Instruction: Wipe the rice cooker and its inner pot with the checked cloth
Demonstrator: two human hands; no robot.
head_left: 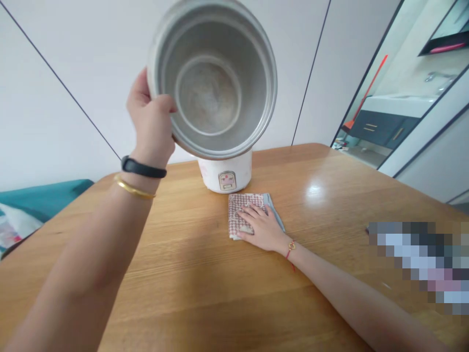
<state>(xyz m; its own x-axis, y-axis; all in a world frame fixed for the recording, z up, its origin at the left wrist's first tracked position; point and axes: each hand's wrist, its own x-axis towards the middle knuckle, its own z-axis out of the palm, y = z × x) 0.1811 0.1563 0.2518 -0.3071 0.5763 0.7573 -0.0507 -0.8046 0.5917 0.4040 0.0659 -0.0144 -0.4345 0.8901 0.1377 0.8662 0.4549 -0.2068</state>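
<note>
A round grey metal inner pot (252, 105) is held up above the table, its open mouth facing me. My left hand (152, 120) grips its left rim, thumb inside and the other fingers behind the wall. Below and partly hidden by the pot stands a white rice cooker body (240, 168) with a small panel on its front. In front of the cooker lies a folded checked cloth (238, 205), red and white with a grey edge. My right hand (262, 227) rests flat on this cloth with its fingers spread.
The wooden table (164, 274) reaches back to a pale panelled wall (73, 44). A blurred-out object (421, 264) lies at the table's right. Teal fabric (54, 195) shows beyond the left edge. Through a doorway at right stand a sink cabinet (381, 128) and a red-handled tool (370, 90).
</note>
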